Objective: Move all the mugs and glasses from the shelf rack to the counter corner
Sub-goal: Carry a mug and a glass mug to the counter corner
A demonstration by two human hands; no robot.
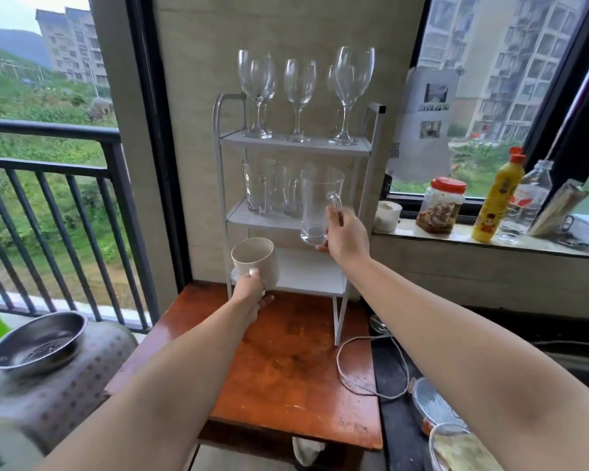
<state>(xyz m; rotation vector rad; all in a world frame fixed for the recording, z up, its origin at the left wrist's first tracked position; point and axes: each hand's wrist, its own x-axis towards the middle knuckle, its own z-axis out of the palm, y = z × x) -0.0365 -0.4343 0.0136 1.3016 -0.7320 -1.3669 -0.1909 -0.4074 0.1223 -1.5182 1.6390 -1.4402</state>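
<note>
A white three-tier shelf rack (pixel 295 146) stands on a red-brown wooden table (pixel 286 375) against the wall. My left hand (pixel 250 295) grips the handle of a cream ceramic mug (pixel 254 260), held in front of the bottom shelf. My right hand (pixel 346 237) holds a tall clear glass mug (pixel 318 205) by its handle, just in front of the middle shelf. Several clear glass mugs (pixel 262 186) stand at the back of the middle shelf. Several wine glasses (pixel 300 96) stand upright on the top shelf.
A white cable (pixel 349 375) loops over the table's right side. On the window sill sit a red-lidded jar (pixel 441 205), a yellow bottle (pixel 495 198), a clear bottle (pixel 524 202) and a white cup (pixel 387 215). A metal bowl (pixel 38 341) rests on a covered object at left.
</note>
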